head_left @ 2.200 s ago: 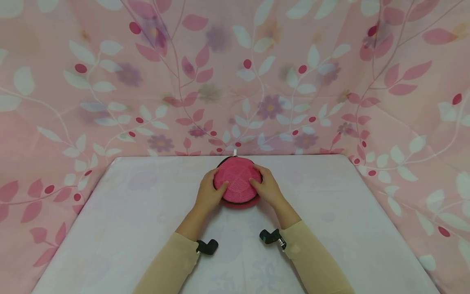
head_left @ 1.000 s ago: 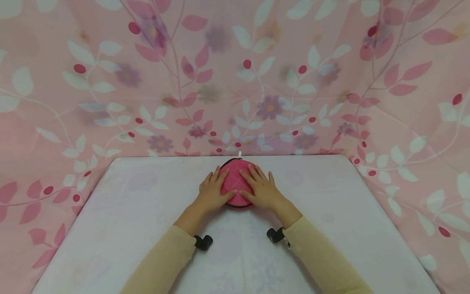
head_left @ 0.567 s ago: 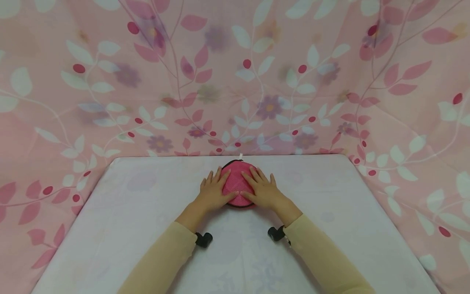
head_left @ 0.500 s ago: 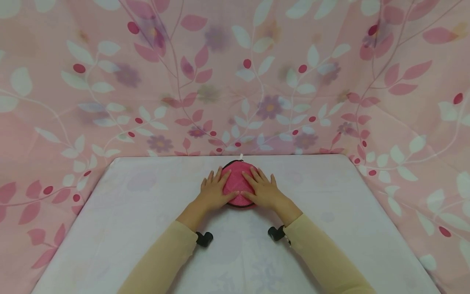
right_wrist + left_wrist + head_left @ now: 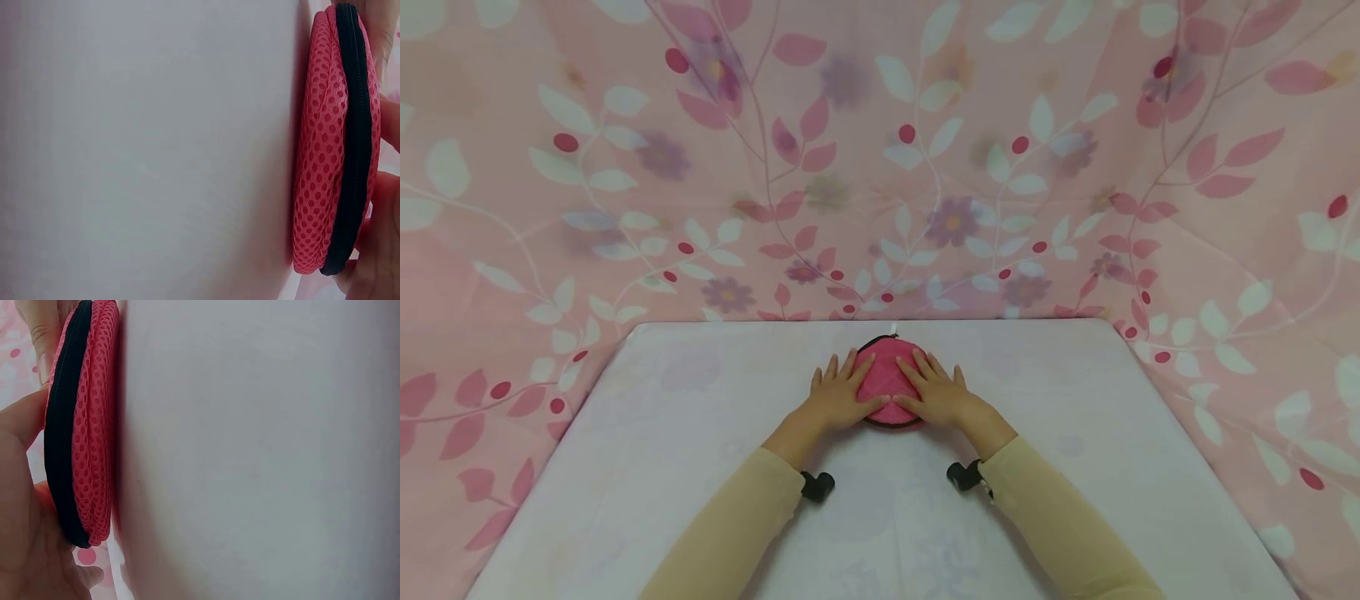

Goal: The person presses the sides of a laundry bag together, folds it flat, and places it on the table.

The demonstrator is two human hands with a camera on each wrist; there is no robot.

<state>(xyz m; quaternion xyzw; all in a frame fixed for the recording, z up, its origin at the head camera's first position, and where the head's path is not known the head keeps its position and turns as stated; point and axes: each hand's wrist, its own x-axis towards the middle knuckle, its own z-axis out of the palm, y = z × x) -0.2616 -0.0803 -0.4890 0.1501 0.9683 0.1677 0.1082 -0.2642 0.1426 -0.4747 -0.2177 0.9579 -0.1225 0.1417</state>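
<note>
A round pink mesh zip pouch point(image 5: 883, 375) lies on the table near its far edge, with a white tab point(image 5: 893, 328) at its back. My left hand point(image 5: 835, 400) rests on the pouch's left side, fingers spread and straight. On the other side my right hand point(image 5: 943, 400) lies the same way, and the two thumb tips meet over the pouch's near part. Both wrist views show the pouch from its near edge, low against the table, with a black zipper band point(image 5: 62, 425) running along the rim above the mesh wall point(image 5: 320, 156).
The white-covered table point(image 5: 715, 417) stretches out on both sides of the pouch. Behind it and along the sides hangs a pink floral cloth point(image 5: 880, 192). Each sleeve cuff carries a small black camera point(image 5: 817, 487).
Earlier my hands gripped the pouch by its sides, thumbs on top. Since then they have moved onto its top with fingers spread, and it sits flatter. Over the last second they barely move.
</note>
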